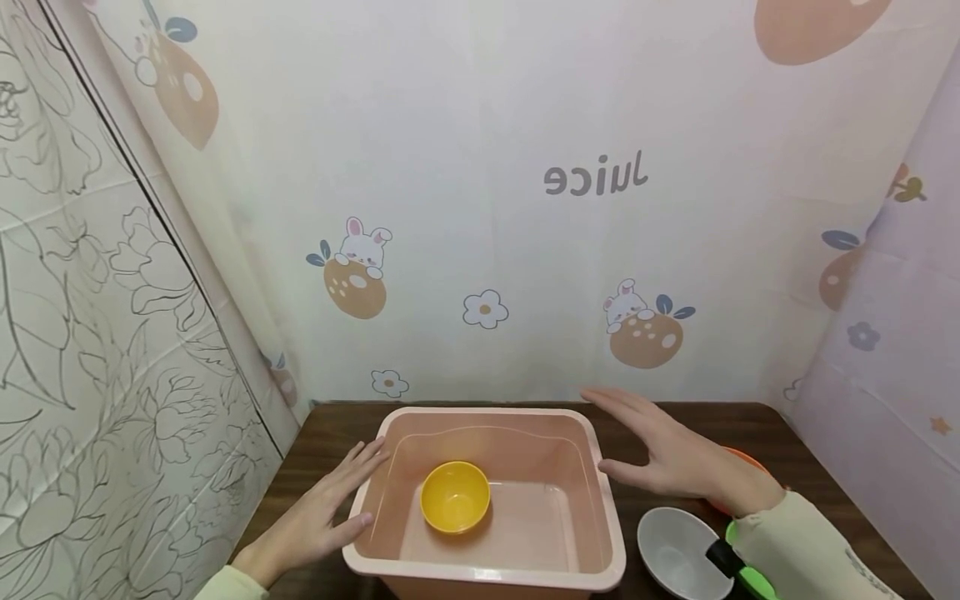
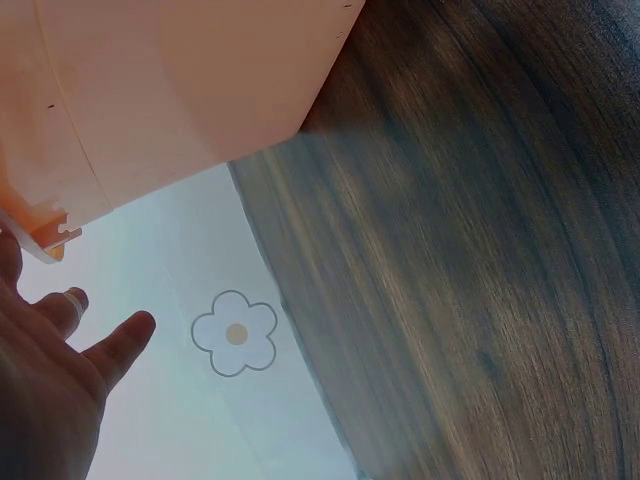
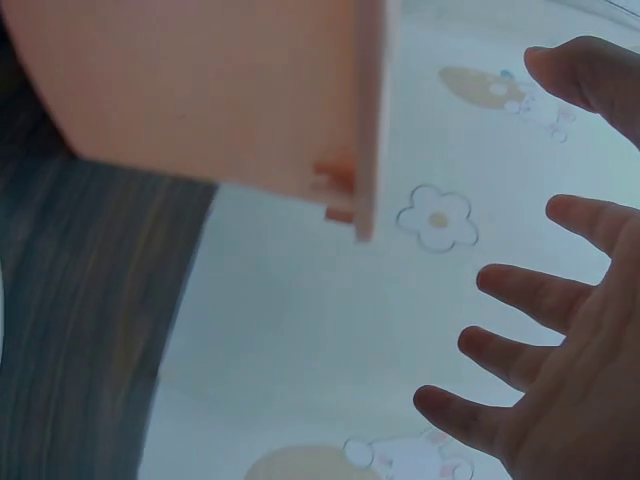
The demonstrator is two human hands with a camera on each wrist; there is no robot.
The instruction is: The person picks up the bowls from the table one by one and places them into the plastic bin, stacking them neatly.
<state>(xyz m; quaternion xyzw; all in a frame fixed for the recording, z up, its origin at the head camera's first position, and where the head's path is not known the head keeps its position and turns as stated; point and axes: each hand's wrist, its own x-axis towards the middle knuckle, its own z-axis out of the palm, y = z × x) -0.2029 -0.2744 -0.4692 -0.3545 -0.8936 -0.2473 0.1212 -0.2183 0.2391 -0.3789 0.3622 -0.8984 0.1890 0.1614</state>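
A pale pink plastic tub [image 1: 487, 575] stands on the dark wooden table [image 1: 341, 425], with a small yellow bowl [image 1: 455, 497] inside it, left of centre. My left hand [image 1: 318, 512] is at the tub's left rim, fingers extended; in the left wrist view [image 2: 50, 370] its fingers are spread, one by the rim. On the other side, my right hand [image 1: 667, 446] hovers by the right rim, thumb close to it and fingers straight. The right wrist view shows that hand [image 3: 560, 340] apart from the tub wall [image 3: 230, 90], holding nothing.
Right of the tub sits a light grey bowl [image 1: 678, 542]. Partly hidden by the right forearm are an orange-rimmed item [image 1: 746, 457] and a bright green item [image 1: 756, 582], with a black piece [image 1: 723, 557] beside it. A printed curtain [image 1: 480, 208] hangs behind the table.
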